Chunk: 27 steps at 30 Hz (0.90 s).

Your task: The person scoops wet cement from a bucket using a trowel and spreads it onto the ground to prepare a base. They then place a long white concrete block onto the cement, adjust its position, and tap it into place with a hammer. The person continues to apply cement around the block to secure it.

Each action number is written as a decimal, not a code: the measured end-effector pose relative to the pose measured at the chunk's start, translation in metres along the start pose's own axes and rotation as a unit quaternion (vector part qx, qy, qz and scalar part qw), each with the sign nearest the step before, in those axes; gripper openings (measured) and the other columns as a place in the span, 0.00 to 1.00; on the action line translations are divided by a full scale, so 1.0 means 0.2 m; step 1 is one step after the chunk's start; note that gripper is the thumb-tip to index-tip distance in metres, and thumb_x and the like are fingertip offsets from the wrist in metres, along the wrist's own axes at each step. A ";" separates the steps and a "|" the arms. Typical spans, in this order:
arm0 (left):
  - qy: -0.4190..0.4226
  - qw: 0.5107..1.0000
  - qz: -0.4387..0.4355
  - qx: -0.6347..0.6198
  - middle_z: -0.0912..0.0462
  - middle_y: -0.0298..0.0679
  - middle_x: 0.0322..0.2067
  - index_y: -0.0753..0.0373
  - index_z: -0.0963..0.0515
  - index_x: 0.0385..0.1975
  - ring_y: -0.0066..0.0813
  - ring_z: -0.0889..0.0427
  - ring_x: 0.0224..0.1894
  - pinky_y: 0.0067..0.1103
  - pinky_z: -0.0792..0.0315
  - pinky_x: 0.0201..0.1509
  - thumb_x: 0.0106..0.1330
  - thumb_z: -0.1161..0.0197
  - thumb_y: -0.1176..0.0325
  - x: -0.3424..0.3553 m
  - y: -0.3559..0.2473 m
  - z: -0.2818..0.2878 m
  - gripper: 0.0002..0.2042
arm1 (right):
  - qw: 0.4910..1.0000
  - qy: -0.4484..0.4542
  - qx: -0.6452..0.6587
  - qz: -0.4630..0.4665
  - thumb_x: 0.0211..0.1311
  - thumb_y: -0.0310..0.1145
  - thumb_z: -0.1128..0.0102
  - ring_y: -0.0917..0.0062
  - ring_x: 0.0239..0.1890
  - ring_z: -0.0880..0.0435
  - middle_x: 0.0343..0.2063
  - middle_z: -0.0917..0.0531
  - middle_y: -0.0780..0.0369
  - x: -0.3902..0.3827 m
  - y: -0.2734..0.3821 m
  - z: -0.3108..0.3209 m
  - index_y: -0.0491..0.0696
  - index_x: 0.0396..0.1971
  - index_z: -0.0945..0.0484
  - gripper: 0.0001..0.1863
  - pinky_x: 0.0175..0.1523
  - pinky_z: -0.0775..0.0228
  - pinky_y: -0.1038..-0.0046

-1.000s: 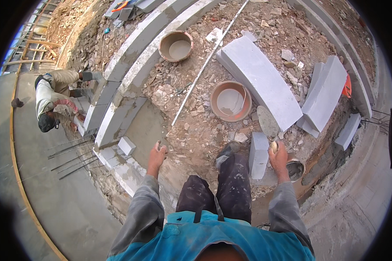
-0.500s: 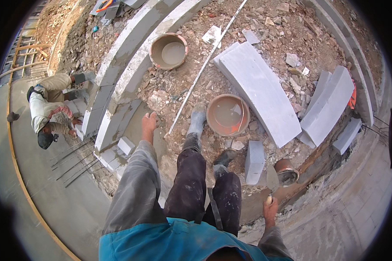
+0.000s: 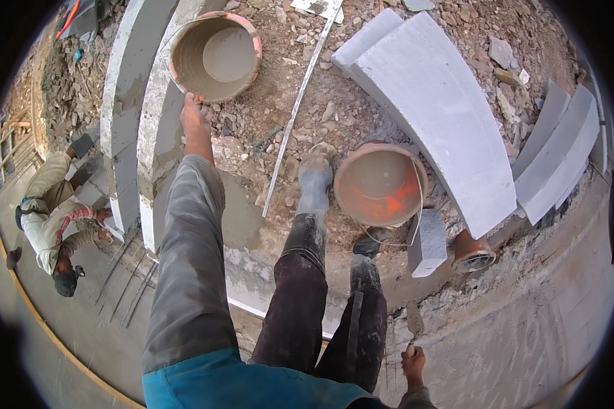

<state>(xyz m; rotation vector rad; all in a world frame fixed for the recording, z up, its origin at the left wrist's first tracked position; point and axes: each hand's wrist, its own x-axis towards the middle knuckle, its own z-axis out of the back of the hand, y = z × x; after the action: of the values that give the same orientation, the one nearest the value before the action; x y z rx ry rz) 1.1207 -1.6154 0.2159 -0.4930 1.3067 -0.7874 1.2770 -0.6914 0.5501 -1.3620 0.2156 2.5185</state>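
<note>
1. The left hand (image 3: 195,120) reaches forward, its fingers meeting the near rim of a round, grey-brown bucket with an orange-tinted rim (image 3: 192,67). Whether this grip is spread or pressed together on the rim cannot be told.
2. That bucket stands on the rubble-strewn ground (image 3: 239,146), just beside a curved grey masonry wall (image 3: 160,126); pale grey matter lies in its bottom.
3. The right hand (image 3: 413,367), low in the view, has its grip closed around the pale handle of a pointed, grey-brown trowel (image 3: 415,320), blade directed away from the body.
4. Ahead of the boots sits a second round bucket, bright orange inside (image 3: 382,206), with a thin wire handle hanging over its right side.
5. Near it are a small grey rectangular block (image 3: 428,244), a large curved pale-grey slab (image 3: 440,116) and a small, tilted orange-brown pail (image 3: 471,249).
6. At far left, another person (image 3: 51,218) bends beside the wall's end.
</note>
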 end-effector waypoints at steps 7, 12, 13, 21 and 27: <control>0.074 0.995 0.049 0.043 0.34 0.48 0.60 0.64 0.41 0.63 0.55 0.29 0.60 0.52 0.28 0.57 0.68 0.42 0.58 0.05 -0.05 -0.14 0.28 | 0.995 -0.001 0.045 -0.088 0.50 0.29 0.36 0.80 0.16 0.24 0.19 0.22 0.61 0.06 0.32 -0.01 0.40 0.35 0.26 0.13 0.21 0.31 0.72; 0.138 0.987 0.043 -0.066 0.35 0.56 0.59 0.71 0.42 0.62 0.58 0.32 0.61 0.56 0.31 0.62 0.67 0.50 0.74 0.15 0.00 -0.13 0.23 | 0.988 0.006 0.065 -0.138 0.49 0.34 0.33 0.68 0.28 0.19 0.27 0.19 0.54 0.12 0.64 0.06 0.40 0.39 0.25 0.19 0.35 0.27 0.67; 0.130 0.988 0.047 -0.070 0.35 0.56 0.59 0.71 0.42 0.61 0.57 0.32 0.61 0.56 0.31 0.63 0.67 0.50 0.73 0.09 0.02 -0.16 0.23 | 0.985 0.019 0.051 -0.163 0.48 0.36 0.32 0.57 0.38 0.16 0.33 0.17 0.48 0.11 0.68 0.10 0.40 0.43 0.24 0.23 0.46 0.25 0.62; 0.161 0.982 0.031 -0.094 0.40 0.56 0.62 0.72 0.48 0.64 0.58 0.32 0.61 0.60 0.26 0.55 0.66 0.54 0.71 -0.82 -0.01 0.12 0.26 | 0.987 -0.038 0.067 -0.139 0.49 0.39 0.34 0.50 0.43 0.18 0.37 0.18 0.45 -0.02 0.61 0.09 0.42 0.45 0.25 0.24 0.48 0.26 0.58; 0.127 0.992 0.012 -0.014 0.39 0.56 0.63 0.66 0.48 0.67 0.58 0.31 0.60 0.59 0.25 0.52 0.67 0.54 0.70 -1.70 -0.11 0.54 0.27 | 0.984 -0.064 0.098 -0.133 0.51 0.39 0.36 0.48 0.43 0.18 0.36 0.18 0.43 0.00 0.19 0.00 0.41 0.44 0.27 0.23 0.48 0.27 0.55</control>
<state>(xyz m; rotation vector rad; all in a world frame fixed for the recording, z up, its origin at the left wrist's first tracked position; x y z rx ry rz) 1.1992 -1.3865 0.4781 -0.4075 1.5578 -0.8323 1.2651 -0.7276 0.5502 -1.0720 0.2314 2.2840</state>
